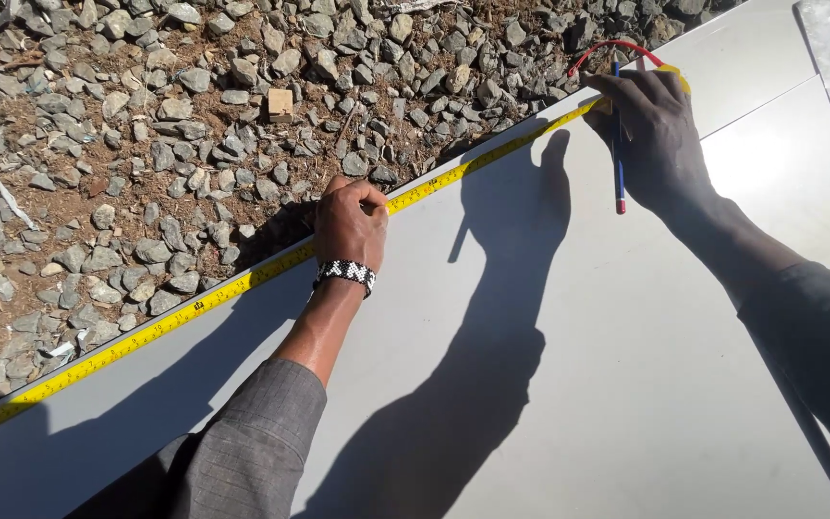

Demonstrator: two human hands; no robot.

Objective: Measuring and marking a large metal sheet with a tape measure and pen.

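Along far edge of grey panel [578, 365]: yellow tape measure [242, 281] stretched flat, gravel [146, 144] just beyond. Left hand [350, 223] clenched, knuckles pinning tape mid-span. Right hand [653, 125] grasps tape case, mostly hidden, probably yellow with red strap [617, 46], plus blue pencil [618, 163] hanging down across palm. Risks: blade skews off edge if left pressure eases; pencil slips from crowded grip; glare and hand shadows hide marks; panel edge overhangs loose stones.
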